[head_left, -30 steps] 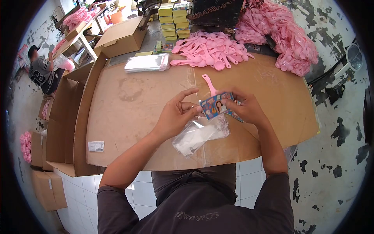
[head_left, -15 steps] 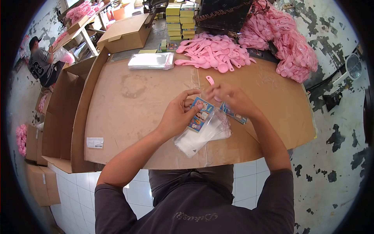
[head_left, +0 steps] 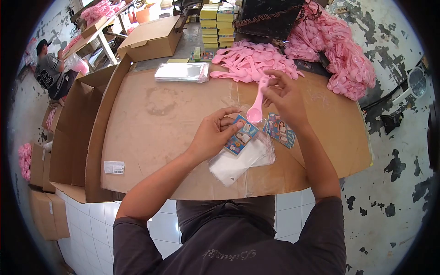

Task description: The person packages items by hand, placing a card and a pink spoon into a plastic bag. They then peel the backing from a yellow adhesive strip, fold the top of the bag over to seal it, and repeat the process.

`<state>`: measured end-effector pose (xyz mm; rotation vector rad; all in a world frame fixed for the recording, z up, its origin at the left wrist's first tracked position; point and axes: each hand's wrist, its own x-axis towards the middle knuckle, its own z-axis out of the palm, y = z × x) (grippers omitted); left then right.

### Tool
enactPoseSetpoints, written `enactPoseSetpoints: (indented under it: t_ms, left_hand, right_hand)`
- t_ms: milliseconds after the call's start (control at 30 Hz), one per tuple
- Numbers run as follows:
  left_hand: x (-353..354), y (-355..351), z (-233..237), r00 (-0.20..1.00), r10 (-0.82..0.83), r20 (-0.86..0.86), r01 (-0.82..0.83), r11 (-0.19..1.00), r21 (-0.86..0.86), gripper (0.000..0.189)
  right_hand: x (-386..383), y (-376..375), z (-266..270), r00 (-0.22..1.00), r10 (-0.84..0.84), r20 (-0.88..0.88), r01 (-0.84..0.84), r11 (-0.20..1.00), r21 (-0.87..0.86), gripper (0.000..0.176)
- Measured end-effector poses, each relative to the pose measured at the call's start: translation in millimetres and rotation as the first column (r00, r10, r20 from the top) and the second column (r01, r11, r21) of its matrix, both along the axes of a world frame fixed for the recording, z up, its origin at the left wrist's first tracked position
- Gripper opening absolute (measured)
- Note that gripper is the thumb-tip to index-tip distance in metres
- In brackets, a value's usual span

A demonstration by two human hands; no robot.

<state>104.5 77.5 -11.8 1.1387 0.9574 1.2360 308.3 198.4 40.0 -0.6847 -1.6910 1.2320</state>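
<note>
My left hand pinches a blue printed card between thumb and fingers, above a small fanned stack of clear plastic bags. In my right hand is a pink measuring spoon, gripped by its handle with the bowl hanging down near the card's top edge. Clear film shows around the spoon's bowl. Under my right wrist lies a small pile of similar printed cards on the cardboard-covered table.
Loose pink spoons are heaped at the back, with bagged ones to the right. A packet of clear bags and card stacks stand behind. An open carton borders the left side. A person sits far left.
My right hand has moved back and right, and the pink spoon is now held by its handle. More of the card pile shows. My left hand keeps the card.
</note>
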Motion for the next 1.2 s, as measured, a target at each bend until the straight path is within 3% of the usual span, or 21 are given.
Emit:
enactPoseSetpoints:
  t_ms: [100, 500, 600, 700, 800, 900, 1000, 1100, 1200]
  left_hand:
    - [2.8, -1.8, 1.5, 1.000, -0.026, 0.007, 0.026, 0.999, -0.021, 0.039]
    - [4.2, -2.7, 6.4, 0.996, -0.056, -0.076, 0.045, 0.990, -0.134, 0.031]
    - [5.5, 0.1, -4.1, 0.999, -0.029, 0.033, 0.031, 0.997, -0.067, 0.031]
    - [6.0, -0.4, -1.7, 0.997, -0.029, 0.069, 0.030, 0.999, -0.012, 0.032]
    - [2.3, -0.3, -1.7, 0.994, -0.060, 0.092, 0.062, 0.998, -0.024, 0.032]
    - [-2.4, -1.6, 5.6, 0.988, -0.110, 0.105, 0.116, 0.992, -0.053, 0.035]
    - [-3.3, -3.0, 7.8, 0.982, -0.163, 0.096, 0.167, 0.985, -0.034, 0.039]
    - [1.0, -4.0, 4.6, 0.974, -0.185, 0.129, 0.186, 0.982, 0.003, 0.041]
    - [-4.4, -5.0, 6.9, 0.945, -0.299, 0.134, 0.299, 0.954, 0.023, 0.041]
  right_hand:
    - [9.1, -12.0, 3.7, 0.997, -0.014, -0.074, 0.012, 1.000, -0.025, 0.046]
    - [10.3, -27.9, -27.1, 0.996, -0.007, -0.087, 0.007, 1.000, -0.001, 0.041]
    - [4.8, -33.0, -37.3, 0.991, 0.058, -0.122, -0.056, 0.998, 0.027, 0.038]
    - [11.3, -30.5, -35.2, 0.967, -0.003, 0.255, -0.096, 0.921, 0.376, 0.041]
    - [13.4, -31.3, -31.6, 0.952, 0.215, 0.217, -0.275, 0.914, 0.297, 0.032]
    - [9.3, -32.5, -21.5, 0.951, 0.282, -0.129, -0.288, 0.957, -0.031, 0.020]
    - [8.5, -35.2, -7.2, 0.950, 0.283, 0.131, -0.310, 0.899, 0.309, 0.014]
    - [5.3, -43.9, 4.9, 0.910, 0.302, 0.285, -0.395, 0.843, 0.365, 0.016]
    - [5.2, -45.6, 22.6, 0.841, 0.387, 0.379, -0.509, 0.803, 0.309, 0.013]
